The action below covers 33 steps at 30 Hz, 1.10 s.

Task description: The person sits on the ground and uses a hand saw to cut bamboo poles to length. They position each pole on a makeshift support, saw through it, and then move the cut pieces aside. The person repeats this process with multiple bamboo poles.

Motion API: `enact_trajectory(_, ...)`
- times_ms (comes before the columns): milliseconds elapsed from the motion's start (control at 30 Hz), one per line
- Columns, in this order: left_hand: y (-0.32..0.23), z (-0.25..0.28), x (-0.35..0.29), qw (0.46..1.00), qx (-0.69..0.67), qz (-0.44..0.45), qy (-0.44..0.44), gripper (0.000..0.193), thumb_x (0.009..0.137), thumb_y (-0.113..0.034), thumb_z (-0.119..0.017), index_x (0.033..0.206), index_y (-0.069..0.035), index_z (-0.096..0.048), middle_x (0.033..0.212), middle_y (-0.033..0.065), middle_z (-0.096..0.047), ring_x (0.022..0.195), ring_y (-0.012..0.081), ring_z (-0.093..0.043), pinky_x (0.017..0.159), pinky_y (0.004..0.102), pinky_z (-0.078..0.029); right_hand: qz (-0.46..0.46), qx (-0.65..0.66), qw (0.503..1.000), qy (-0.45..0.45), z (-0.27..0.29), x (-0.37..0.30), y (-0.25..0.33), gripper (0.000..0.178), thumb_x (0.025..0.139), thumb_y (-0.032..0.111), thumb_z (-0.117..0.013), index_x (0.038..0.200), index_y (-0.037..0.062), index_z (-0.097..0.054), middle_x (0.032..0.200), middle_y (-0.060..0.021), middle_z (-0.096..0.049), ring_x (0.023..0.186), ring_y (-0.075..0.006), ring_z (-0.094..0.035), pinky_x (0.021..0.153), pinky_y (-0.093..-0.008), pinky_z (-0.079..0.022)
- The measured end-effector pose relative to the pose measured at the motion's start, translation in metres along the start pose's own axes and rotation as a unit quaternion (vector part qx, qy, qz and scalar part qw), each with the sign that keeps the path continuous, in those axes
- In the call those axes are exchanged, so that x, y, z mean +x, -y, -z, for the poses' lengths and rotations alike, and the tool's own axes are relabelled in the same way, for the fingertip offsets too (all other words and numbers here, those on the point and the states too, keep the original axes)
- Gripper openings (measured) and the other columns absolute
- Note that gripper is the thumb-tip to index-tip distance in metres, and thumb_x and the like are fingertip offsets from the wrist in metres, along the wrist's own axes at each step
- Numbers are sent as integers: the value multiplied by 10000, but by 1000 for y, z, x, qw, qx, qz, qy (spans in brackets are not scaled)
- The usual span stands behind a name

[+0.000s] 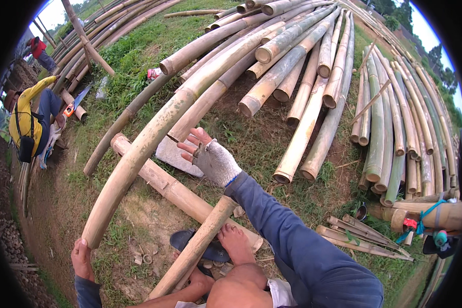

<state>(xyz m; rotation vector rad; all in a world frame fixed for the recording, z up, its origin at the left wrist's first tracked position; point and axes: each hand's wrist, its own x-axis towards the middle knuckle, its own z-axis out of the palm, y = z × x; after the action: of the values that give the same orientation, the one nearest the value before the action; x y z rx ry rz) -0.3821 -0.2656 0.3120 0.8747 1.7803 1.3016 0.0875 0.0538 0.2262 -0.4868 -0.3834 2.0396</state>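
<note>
At the lower left, my left hand (82, 260) grips the near end of a long bamboo pole (138, 154). The pole slopes up and away to the right and crosses over a thick bamboo log (177, 197) on the ground. My right hand (210, 158), in a fingerless whitish glove, is raised right of the pole with its fingers apart. By its fingertips a small dark pointed thing (173, 138) shows; I cannot make out what it is. A shorter bamboo piece (197, 246) slants between my legs, its upper end near the log.
Stacked bamboo poles (313, 123) fan out ahead, and more bamboo poles (395, 128) lie at right. Split bamboo pieces (367, 236) rest at lower right. A whitish sack (182, 156) lies behind the log. At left a person in yellow (28, 118) bends near an orange-handled saw (69, 109).
</note>
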Motion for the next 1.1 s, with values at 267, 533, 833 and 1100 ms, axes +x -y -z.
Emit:
enact_trajectory(267,107,17,-156,926,-135,202,-289,717,1044,-359,-711,1546,80,-448,1412,214,-585,1307,324,-568,1100,453,-489,-131,11,991,31,-8,21,-93,807,890,441,-893,1496,95,-488,1434,-125,-561,1391,-328,-508,1178,-600,-408)
enact_trajectory(533,123,-9,-144,923,-158,184,-298,722,1052,-372,-695,1542,95,-443,1438,226,-555,1336,330,-539,1125,463,-467,-155,-60,974,154,-43,-79,-146,1087,909,436,-877,1692,136,-187,1597,-98,-406,1483,-264,-422,1237,-498,-383)
enact_trajectory(833,92,10,-132,943,-191,102,-251,730,1060,-386,-677,1537,112,-438,1467,240,-522,1368,336,-506,1154,475,-442,101,-239,959,112,-81,-126,-37,1144,909,515,-859,1666,2,-170,1616,-166,-408,1488,-250,-408,1225,-390,-375)
enact_trajectory(1100,-1,-20,-59,985,-170,5,25,749,1058,-390,-684,1561,97,-420,1469,233,-527,1380,360,-504,1194,499,-413,313,-114,942,-37,-56,-214,110,764,974,434,-812,1511,71,-409,1347,-104,-596,1244,-259,-614,1064,-468,-528)
